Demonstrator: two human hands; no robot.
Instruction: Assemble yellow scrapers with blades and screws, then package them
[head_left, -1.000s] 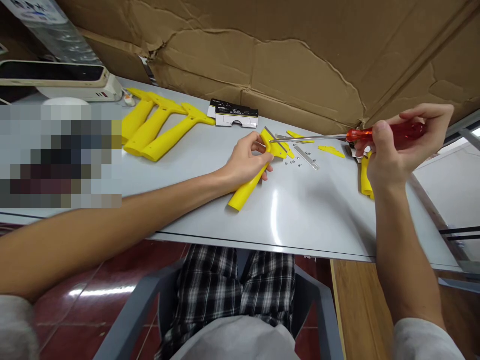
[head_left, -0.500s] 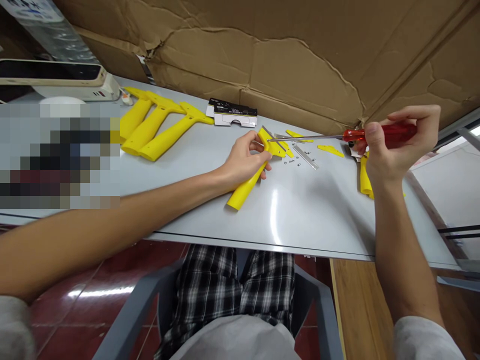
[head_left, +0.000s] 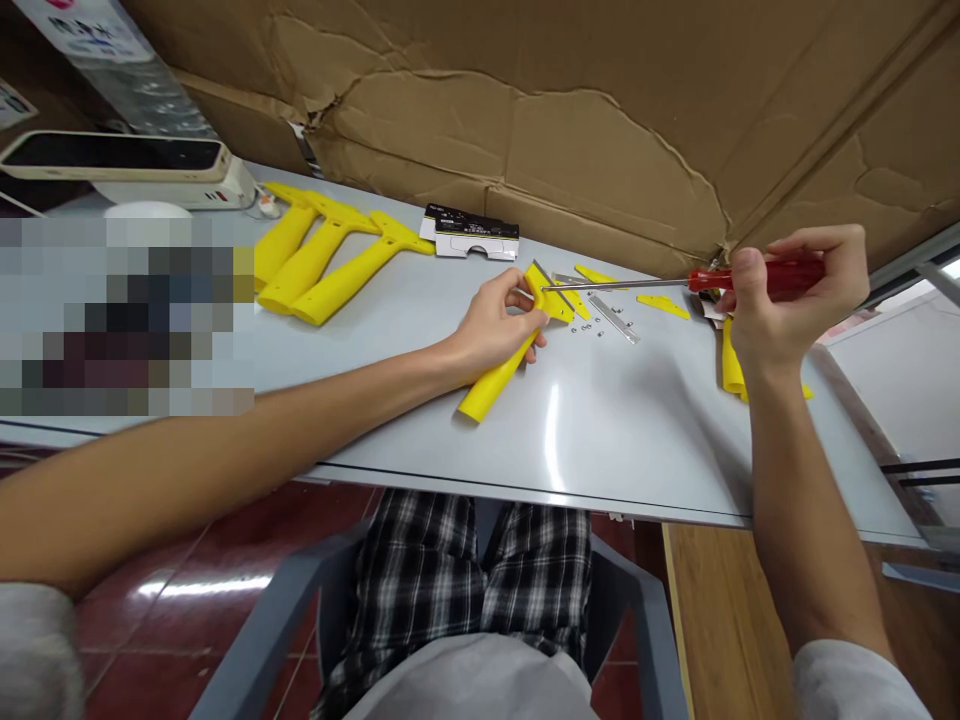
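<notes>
My left hand (head_left: 491,328) is closed round the neck of a yellow plastic scraper (head_left: 496,383), whose handle slants down toward the table's front edge. A metal blade edge shows along the scraper's head. My right hand (head_left: 784,300) grips a screwdriver (head_left: 703,281) by its red handle. The long shaft runs nearly level to the left, and its tip meets the scraper's head at a screw spot. Just right of the head lie several small screws (head_left: 586,328), a metal blade strip (head_left: 613,318) and a flat yellow piece (head_left: 663,306).
Several yellow scrapers (head_left: 345,270) rest at the left, near a black and white box (head_left: 474,235). More yellow parts (head_left: 731,362) lie by my right wrist. A phone (head_left: 112,153) and a water bottle (head_left: 142,85) are at the back left. Cardboard (head_left: 585,140) stands behind the table.
The whole view has shifted slightly, moving things a little right and down. The screwdriver tip stays on the scraper's head; the fingers on its handle have turned slightly.
</notes>
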